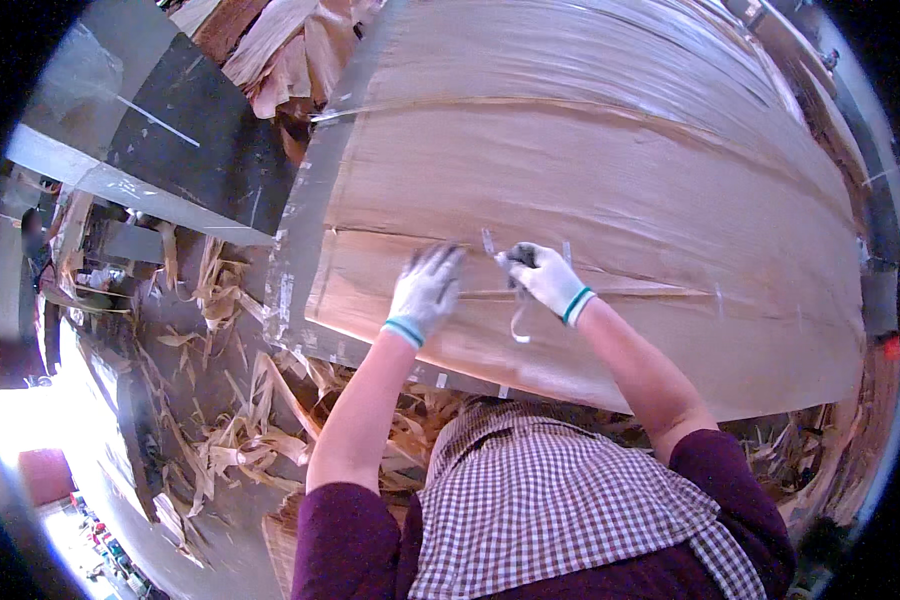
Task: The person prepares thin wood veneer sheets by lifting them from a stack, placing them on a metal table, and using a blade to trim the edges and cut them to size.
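Note:
A large, thin sheet of tan wood veneer (590, 170) is spread over the table in front of me, with long splits and raised ripples across it. My left hand (427, 288), in a white glove with a green cuff, is stretched out over the sheet near its left part, fingers extended and slightly blurred. My right hand (548, 280), gloved alike, is closed in a pinch on a narrow whitish strip of tape (520, 322), whose loose end curls down. Close by, short pale tape pieces (487, 241) lie on the veneer beside a lengthwise split.
The dark table edge (288, 260) shows along the veneer's left side, with tape bits on it. Torn veneer scraps (235, 440) litter the floor at left. A grey-topped bench (185, 130) stands at the far left, with stacked veneer (290, 50) behind it.

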Demonstrator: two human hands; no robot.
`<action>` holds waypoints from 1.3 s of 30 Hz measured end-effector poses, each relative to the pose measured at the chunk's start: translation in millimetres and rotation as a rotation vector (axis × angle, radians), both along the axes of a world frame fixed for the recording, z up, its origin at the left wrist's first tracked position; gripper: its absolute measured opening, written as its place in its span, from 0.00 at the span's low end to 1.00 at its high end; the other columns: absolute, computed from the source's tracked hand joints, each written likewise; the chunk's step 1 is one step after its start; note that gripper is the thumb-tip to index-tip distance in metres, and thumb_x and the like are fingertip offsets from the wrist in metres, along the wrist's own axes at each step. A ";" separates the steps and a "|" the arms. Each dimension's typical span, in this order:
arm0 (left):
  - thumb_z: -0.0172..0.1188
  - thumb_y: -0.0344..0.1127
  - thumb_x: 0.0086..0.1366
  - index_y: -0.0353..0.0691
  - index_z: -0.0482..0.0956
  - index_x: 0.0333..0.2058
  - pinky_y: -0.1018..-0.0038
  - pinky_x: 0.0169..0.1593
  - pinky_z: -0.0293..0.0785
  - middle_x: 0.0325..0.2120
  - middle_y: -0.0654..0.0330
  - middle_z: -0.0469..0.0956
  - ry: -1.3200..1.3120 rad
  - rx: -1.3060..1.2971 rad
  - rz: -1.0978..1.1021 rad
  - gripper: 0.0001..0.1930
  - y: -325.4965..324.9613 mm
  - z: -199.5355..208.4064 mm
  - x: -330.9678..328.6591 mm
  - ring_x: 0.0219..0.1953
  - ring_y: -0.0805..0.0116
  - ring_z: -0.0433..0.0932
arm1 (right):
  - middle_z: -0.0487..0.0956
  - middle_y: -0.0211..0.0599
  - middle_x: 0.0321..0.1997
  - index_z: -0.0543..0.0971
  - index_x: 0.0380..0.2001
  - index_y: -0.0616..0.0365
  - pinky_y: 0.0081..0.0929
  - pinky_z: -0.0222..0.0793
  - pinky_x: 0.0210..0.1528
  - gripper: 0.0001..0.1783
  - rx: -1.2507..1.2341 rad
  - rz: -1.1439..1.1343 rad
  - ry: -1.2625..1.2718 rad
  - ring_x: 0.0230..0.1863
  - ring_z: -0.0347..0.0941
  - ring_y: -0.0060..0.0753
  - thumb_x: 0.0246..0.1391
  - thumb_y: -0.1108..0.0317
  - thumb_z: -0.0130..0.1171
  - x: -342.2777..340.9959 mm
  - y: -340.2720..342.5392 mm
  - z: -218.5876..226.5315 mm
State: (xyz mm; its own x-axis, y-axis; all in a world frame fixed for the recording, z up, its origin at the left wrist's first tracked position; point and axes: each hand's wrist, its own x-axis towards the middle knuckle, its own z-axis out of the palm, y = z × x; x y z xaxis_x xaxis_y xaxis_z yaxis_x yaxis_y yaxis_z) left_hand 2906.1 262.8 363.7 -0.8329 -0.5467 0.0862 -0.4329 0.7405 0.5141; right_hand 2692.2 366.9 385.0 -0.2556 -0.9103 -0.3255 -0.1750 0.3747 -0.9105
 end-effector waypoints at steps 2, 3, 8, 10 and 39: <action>0.49 0.42 0.62 0.48 0.59 0.62 0.55 0.68 0.41 0.63 0.57 0.57 -0.111 -0.115 0.210 0.28 -8.7 -1.0 35.7 0.66 0.52 0.51 | 0.72 0.26 0.19 0.76 0.31 0.56 0.19 0.64 0.22 0.17 0.125 0.012 -0.229 0.19 0.66 0.16 0.54 0.52 0.59 33.0 -26.6 40.2; 0.49 0.43 0.62 0.47 0.59 0.62 0.55 0.68 0.41 0.63 0.57 0.57 -0.142 -0.217 0.300 0.28 -16.3 -8.1 52.4 0.66 0.52 0.51 | 0.73 0.26 0.20 0.76 0.33 0.56 0.18 0.63 0.21 0.16 0.068 0.041 -0.303 0.19 0.66 0.15 0.54 0.53 0.60 46.7 -42.2 34.2; 0.51 0.44 0.62 0.44 0.57 0.62 0.54 0.67 0.42 0.64 0.54 0.54 -0.248 -0.318 0.346 0.31 -43.5 -24.6 90.2 0.66 0.52 0.51 | 0.77 0.30 0.25 0.78 0.34 0.59 0.20 0.66 0.26 0.13 -0.043 -0.028 -0.593 0.23 0.70 0.20 0.54 0.60 0.59 126.3 -125.1 15.1; 0.52 0.45 0.61 0.43 0.56 0.63 0.53 0.67 0.42 0.64 0.54 0.54 -0.251 -0.267 0.300 0.33 -49.5 -23.0 89.7 0.66 0.52 0.51 | 0.79 0.36 0.23 0.79 0.29 0.61 0.22 0.68 0.27 0.16 0.135 -0.084 -0.404 0.25 0.74 0.24 0.51 0.57 0.61 138.8 -149.0 -8.2; 0.51 0.40 0.63 0.56 0.75 0.52 0.59 0.59 0.61 0.57 0.69 0.69 -0.629 -0.360 0.531 0.18 -60.4 25.8 0.6 0.56 0.55 0.67 | 0.80 0.48 0.26 0.79 0.33 0.58 0.38 0.72 0.36 0.20 0.001 -0.036 -0.018 0.29 0.78 0.42 0.54 0.52 0.52 -18.6 35.4 9.6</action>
State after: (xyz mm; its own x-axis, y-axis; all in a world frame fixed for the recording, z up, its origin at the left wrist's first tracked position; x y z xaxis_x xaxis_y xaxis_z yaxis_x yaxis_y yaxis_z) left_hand 2906.6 202.4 389.5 -0.4293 -0.9012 -0.0599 -0.8873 0.4332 -0.1581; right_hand 2673.5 402.4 394.6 -0.2821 -0.9005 -0.3310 -0.1455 0.3811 -0.9130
